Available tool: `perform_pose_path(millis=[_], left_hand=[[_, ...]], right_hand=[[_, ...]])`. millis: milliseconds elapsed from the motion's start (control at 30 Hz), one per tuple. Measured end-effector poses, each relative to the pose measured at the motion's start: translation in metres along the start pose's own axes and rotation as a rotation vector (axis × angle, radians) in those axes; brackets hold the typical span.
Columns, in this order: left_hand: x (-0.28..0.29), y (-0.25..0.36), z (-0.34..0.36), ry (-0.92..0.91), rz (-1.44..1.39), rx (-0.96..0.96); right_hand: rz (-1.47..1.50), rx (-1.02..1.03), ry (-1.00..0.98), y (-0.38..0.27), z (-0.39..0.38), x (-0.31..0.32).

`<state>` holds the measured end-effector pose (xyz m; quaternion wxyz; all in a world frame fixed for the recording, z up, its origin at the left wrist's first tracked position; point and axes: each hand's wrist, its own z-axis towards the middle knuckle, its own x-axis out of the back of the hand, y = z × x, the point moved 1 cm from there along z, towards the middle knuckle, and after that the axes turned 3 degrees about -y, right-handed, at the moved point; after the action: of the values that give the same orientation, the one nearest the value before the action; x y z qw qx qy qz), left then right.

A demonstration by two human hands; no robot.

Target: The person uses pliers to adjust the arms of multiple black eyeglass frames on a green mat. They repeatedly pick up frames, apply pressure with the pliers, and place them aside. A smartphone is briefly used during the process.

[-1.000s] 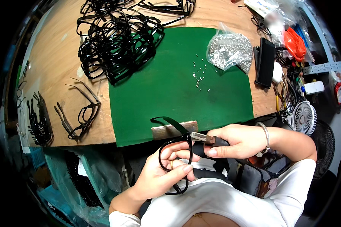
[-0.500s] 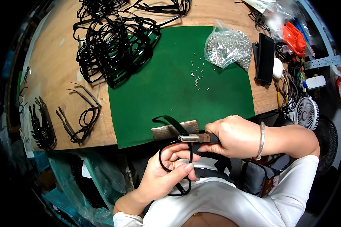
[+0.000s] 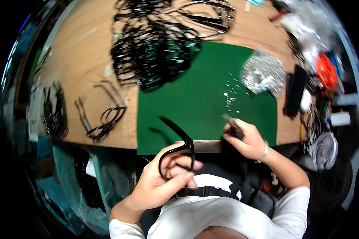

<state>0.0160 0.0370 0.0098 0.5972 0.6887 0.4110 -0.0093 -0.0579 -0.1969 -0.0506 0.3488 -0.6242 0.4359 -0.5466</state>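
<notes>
My left hand (image 3: pixel 161 177) grips a black glasses frame (image 3: pixel 192 148) by its rim, below the near edge of the green mat (image 3: pixel 179 107). One temple arm of the frame points up and to the left over the mat. My right hand (image 3: pixel 247 139) is closed around a pair of pliers (image 3: pixel 232 123), whose metal jaws point up and left, apart from the frame. Beyond the jaws, several tiny silvery pieces (image 3: pixel 229 95) lie scattered on the mat. A clear plastic bag (image 3: pixel 263 73) full of such pieces rests at the mat's far right. The picture is blurred by motion.
A large heap of black glasses frames (image 3: pixel 151 55) covers the mat's far left corner. More frames (image 3: pixel 105 123) lie on the wooden table at left. To the right are a black box-like object (image 3: pixel 295 91), cables and a white fan (image 3: pixel 325 151). A metal strip (image 3: pixel 209 146) lines the mat's front edge.
The pliers have come off the glasses frame and moved right and up with my right hand, toward the small pieces. My left hand still holds the frame. The whole view has shifted.
</notes>
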Motion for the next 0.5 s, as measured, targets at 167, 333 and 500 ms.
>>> perform_pose_path(millis=[167, 333, 500], left_hand=[[0.031, -0.007, 0.024, 0.289, 0.767, -0.125], [0.096, 0.013, 0.021, 0.419, 0.623, -0.105], [0.130, 0.050, 0.002, 0.578, 1.763, -0.298]], right_hand=[[0.041, -0.079, 0.060, 0.001, 0.003, -0.007], [-0.002, -0.076, 0.000, 0.001, 0.003, -0.012], [-0.037, -0.098, -0.048, -0.001, 0.006, -0.009]])
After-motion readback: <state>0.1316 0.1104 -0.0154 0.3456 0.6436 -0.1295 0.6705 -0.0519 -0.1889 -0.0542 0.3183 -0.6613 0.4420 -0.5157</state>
